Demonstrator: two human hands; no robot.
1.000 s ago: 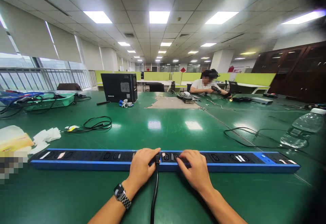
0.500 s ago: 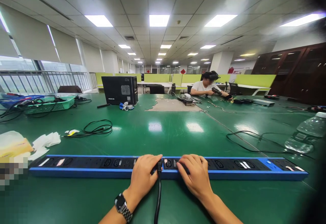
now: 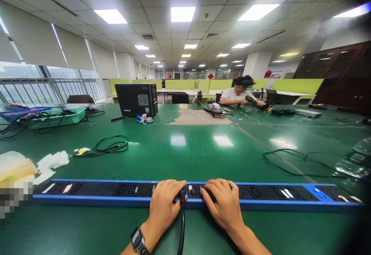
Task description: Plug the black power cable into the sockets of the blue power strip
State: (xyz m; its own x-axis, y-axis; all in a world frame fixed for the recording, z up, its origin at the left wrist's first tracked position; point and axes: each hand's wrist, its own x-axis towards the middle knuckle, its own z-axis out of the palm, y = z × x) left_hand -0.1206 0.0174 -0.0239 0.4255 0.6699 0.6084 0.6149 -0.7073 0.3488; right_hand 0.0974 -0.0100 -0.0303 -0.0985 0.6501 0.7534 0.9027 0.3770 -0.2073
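A long blue and black power strip [image 3: 95, 191] lies across the green table [image 3: 185, 150] in front of me. My left hand [image 3: 165, 204], with a wristwatch, is closed round a black plug [image 3: 182, 193] seated in a socket near the strip's middle; its black cable [image 3: 182, 228] runs toward me. My right hand [image 3: 223, 203] rests curled on the strip just right of the plug, fingers pressed on its top.
A coiled black cable [image 3: 111, 145] and white tissues [image 3: 52, 161] lie to the left, another black cable [image 3: 292, 162] and a plastic bottle [image 3: 352, 158] to the right. A black computer case [image 3: 136, 99] and green basket [image 3: 56, 116] stand farther back. A person sits working at the far side.
My view has shifted slightly, so the strip sits lower in the frame. Both hands stay on the strip at the plug, barely moved.
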